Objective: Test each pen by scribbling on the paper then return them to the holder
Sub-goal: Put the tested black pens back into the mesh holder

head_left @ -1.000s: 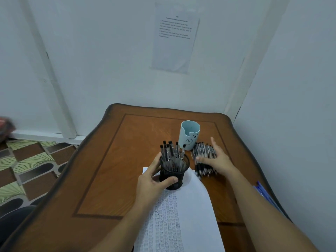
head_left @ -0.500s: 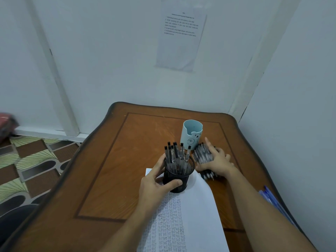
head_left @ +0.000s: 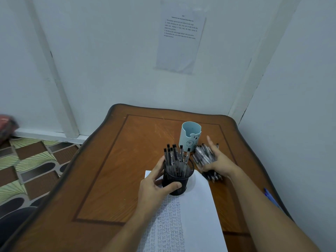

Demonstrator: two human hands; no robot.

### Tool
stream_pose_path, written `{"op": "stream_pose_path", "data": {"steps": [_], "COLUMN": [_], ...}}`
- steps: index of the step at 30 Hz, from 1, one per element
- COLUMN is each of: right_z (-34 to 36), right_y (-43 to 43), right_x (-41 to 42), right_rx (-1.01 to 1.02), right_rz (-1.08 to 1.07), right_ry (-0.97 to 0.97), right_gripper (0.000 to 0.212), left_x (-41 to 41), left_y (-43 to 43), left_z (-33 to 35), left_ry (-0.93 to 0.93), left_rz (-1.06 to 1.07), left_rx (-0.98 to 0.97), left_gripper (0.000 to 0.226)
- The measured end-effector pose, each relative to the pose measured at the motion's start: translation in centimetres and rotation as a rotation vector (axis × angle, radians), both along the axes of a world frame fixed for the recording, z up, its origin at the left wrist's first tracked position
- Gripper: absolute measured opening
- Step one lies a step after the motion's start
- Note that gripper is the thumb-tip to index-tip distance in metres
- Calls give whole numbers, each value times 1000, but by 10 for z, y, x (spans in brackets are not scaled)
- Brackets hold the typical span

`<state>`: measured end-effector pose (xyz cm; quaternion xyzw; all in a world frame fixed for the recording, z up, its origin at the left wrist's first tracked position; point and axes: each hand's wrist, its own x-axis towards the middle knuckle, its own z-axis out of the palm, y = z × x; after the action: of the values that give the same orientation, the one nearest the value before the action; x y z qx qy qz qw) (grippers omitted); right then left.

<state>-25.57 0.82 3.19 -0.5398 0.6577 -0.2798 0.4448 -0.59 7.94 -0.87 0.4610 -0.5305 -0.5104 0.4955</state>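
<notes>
A black mesh pen holder stands on the top edge of a white sheet of paper covered with rows of scribbles. Several black-capped pens stick up out of it. My left hand grips the holder from its left side, thumb across the front. To the right lies a pile of loose pens on the table. My right hand curls round a bunch of these pens, index finger pointing up.
A light blue cup holder with a bear face stands empty behind the pile. The brown wooden table sits in a wall corner. Blue pens lie at the table's right edge. A printed sheet hangs on the wall.
My right hand went from lying flat on the loose pens to closing round a bunch of them. My left hand kept its grip on the black holder.
</notes>
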Motion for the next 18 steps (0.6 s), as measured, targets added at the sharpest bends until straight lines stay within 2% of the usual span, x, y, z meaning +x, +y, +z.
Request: {"op": "stream_pose_path", "data": {"steps": [5, 10, 18], "right_z": [5, 8, 9], "right_y": [-2, -2, -3], "right_x": [4, 9, 6], "right_rx": [-4, -13, -42], "right_rz": [13, 34, 27], "right_ry": [138, 199, 149], "right_gripper": [123, 121, 129], "left_x": [0, 1, 1], "left_y": [-1, -1, -1], "left_z": [0, 1, 0], "left_ry": [-10, -13, -19], "left_rz": [7, -4, -3], "left_rx": [3, -13, -16], "left_gripper": [91, 90, 91]}}
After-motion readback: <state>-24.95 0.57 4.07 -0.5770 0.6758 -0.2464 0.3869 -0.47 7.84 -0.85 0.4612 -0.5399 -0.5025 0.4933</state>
